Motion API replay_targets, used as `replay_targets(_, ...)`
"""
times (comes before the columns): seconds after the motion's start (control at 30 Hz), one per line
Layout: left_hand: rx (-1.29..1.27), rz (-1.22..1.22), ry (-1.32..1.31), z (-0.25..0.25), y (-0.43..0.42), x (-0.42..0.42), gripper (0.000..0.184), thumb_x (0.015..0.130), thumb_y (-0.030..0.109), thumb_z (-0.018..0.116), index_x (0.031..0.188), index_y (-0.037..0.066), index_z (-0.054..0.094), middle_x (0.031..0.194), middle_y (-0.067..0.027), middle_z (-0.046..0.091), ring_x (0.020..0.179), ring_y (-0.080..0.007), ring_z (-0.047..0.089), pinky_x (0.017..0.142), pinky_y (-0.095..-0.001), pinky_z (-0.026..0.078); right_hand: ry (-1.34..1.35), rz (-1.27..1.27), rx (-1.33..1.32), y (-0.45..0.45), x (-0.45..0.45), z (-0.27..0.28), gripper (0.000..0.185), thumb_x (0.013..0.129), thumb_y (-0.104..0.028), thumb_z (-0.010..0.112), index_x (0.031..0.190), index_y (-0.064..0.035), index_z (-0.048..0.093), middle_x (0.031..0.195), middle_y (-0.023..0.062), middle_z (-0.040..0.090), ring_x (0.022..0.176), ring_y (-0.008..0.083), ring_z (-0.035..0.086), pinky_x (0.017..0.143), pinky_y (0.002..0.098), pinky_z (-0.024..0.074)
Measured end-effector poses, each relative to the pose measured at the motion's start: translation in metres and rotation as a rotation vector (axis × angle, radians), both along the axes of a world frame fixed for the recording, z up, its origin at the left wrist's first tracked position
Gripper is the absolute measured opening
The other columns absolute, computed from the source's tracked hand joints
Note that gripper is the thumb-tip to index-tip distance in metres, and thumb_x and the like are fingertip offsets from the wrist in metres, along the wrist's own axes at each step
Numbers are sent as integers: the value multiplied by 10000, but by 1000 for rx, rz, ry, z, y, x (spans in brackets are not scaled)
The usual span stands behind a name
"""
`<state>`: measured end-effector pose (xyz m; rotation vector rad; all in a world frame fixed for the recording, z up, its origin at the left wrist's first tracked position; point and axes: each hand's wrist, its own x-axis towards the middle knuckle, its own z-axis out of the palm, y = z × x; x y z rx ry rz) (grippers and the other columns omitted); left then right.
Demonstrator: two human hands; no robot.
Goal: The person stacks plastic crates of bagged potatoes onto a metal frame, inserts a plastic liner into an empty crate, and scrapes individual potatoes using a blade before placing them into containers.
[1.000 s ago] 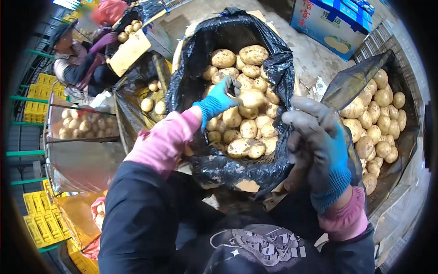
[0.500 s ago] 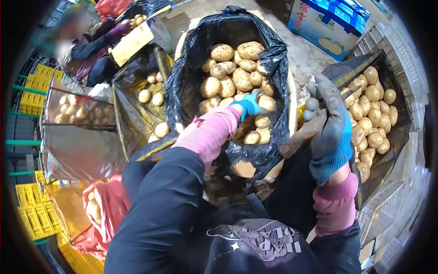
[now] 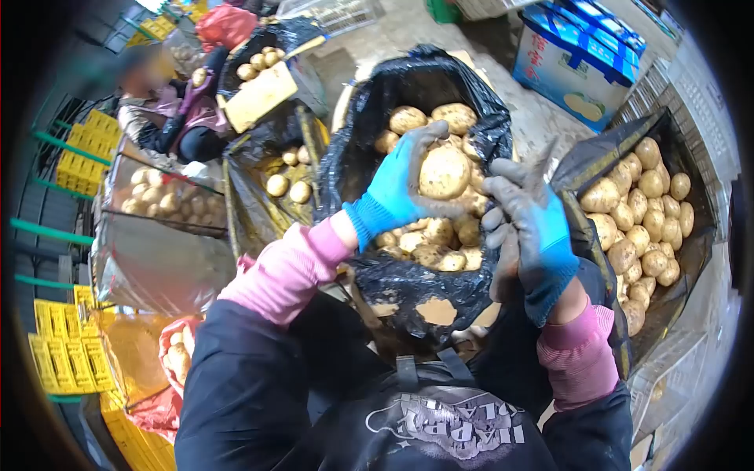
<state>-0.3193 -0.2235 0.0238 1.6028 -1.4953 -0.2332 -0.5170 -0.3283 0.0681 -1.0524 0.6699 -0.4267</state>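
My left hand (image 3: 393,184), in a blue glove with a grey palm, is closed around a large tan potato (image 3: 444,173) above the bag-lined container. My right hand (image 3: 538,228), in a matching dirty glove, is just right of that potato, its fingers curled. A narrow dark blade, apparently a knife (image 3: 540,159), sticks up from the right hand; its handle is hidden in the glove. Below both hands, more potatoes (image 3: 428,243), some with dirt spots, lie in the container lined with a black plastic bag (image 3: 353,118).
On the right stands a dark-lined bin (image 3: 683,259) full of potatoes. A yellowish lined bin (image 3: 255,212) on the left holds a few. Beyond are a blue carton (image 3: 577,67), yellow crates (image 3: 71,345), a red bag (image 3: 161,408) and a seated person (image 3: 149,110) holding a potato.
My left hand has come up out of the potatoes with a large one in its grip. My right hand has moved left and turned toward it. The view has shifted slightly.
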Motion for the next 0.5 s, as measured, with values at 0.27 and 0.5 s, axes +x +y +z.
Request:
replay_targets(0.27, -279, 4, 323, 40, 112, -71, 1264, 596, 280, 932, 1524, 20, 114, 1519, -172, 271, 1371, -272, 350, 1118, -419, 320, -155, 534, 70, 69, -6, 18, 671, 851, -87, 685, 1441, 3, 378, 1044, 110, 639, 683, 98, 618, 497, 201, 479)
replay_targets(0.5, -183, 333, 482, 27, 159, -92, 1028, 712, 286, 870, 1484, 17, 245, 1445, -172, 386, 1330, -241, 404, 1090, -381, 362, -275, 494, -132, 102, 2, -6, 694, 770, -82, 715, 1406, 0, 449, 1262, 113, 607, 769, 74, 623, 558, 187, 501)
